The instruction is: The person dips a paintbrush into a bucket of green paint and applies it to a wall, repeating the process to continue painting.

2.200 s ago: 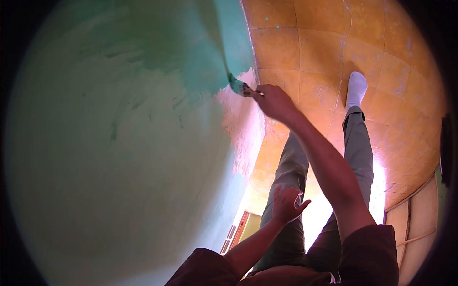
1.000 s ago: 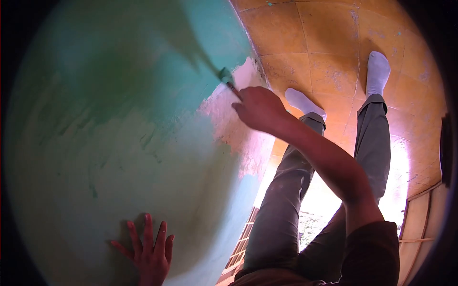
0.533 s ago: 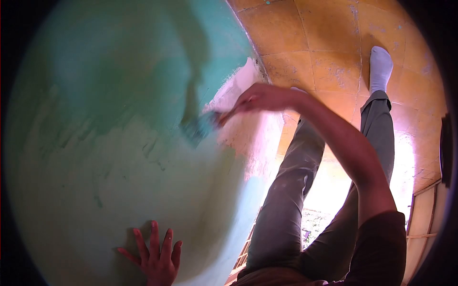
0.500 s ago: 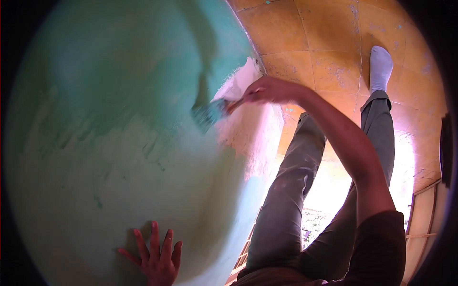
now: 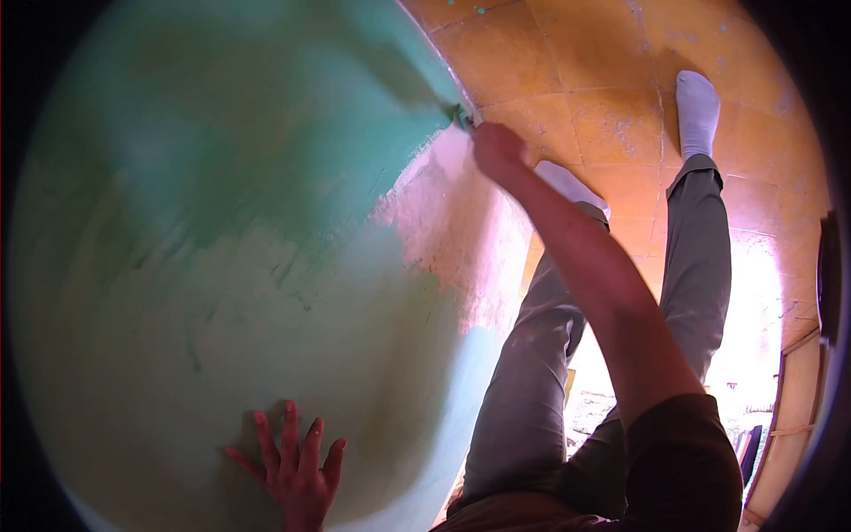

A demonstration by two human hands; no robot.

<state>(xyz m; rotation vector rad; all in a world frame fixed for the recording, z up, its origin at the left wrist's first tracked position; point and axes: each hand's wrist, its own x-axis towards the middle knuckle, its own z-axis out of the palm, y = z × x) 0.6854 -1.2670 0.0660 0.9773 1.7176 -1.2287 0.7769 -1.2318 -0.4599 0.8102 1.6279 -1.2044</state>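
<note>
We see the paintbrush (image 5: 461, 117) in our right grip (image 5: 498, 146), top centre of the frame, its bristles coated in green paint, its handle mostly hidden. The bristle end is at the wall's edge by the floor, just above a bare pink patch (image 5: 443, 208). The wall (image 5: 292, 346) fills the left and centre of the frame: teal-green across the top, duller grey-green lower down with dark streaks, pale blue below the pink. Our left grip (image 5: 300, 474) lies fingers spread against it, bottom left of centre.
</note>
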